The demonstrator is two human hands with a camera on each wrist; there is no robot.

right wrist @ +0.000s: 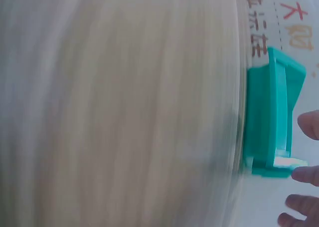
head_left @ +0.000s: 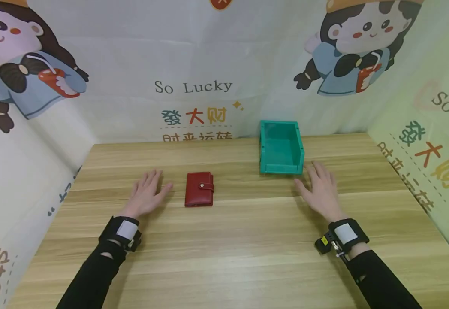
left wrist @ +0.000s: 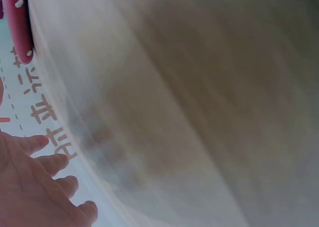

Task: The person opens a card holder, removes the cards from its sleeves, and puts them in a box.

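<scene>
A red wallet [head_left: 199,189] with a snap strap lies closed on the wooden table, left of the middle. To its left is my left hand [head_left: 144,195], fingers spread and thumb pointing toward the wallet, holding nothing. The wallet's edge [left wrist: 19,30] shows at the top left of the left wrist view. Farther back on the right stands a teal open-topped bin [head_left: 282,168], with no contents visible. My right hand [head_left: 320,191] is at the bin's near right corner, its fingers extended and nothing in its grasp. In the right wrist view, the fingertips [right wrist: 304,174] overlap the bin's end.
The wooden table [head_left: 224,249] reaches back to a printed cloth backdrop [head_left: 193,56]. More printed cloth [head_left: 425,128] hangs along the right side, and white cloth along the left. Both wrists wear black straps [head_left: 349,234] with small cameras.
</scene>
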